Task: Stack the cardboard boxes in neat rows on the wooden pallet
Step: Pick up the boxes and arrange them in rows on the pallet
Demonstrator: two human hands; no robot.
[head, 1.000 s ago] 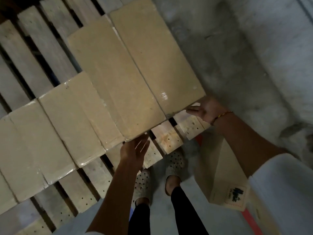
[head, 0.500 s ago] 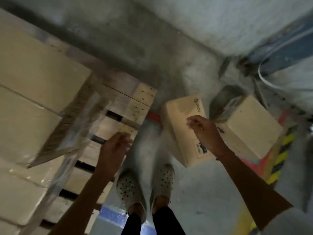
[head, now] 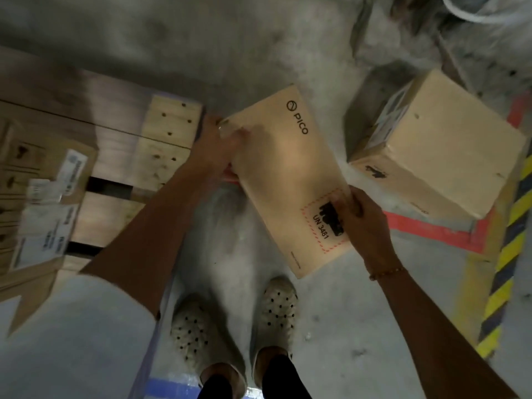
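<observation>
A tan cardboard box printed with PICO and a red-dashed UN 3481 mark stands on the concrete floor in front of my feet. My left hand grips its far left corner. My right hand grips its near right edge, fingers curled over the label. The wooden pallet lies to the left, with stacked boxes carrying white labels on it. A second cardboard box sits on the floor to the right.
Red tape and yellow-black hazard striping mark the floor at right. A white cable lies at the top right. My two feet in perforated clogs stand between pallet and box.
My view swung from the pallet's boxes to the floor. Both hands left the stacked boxes, and now each grips the PICO box.
</observation>
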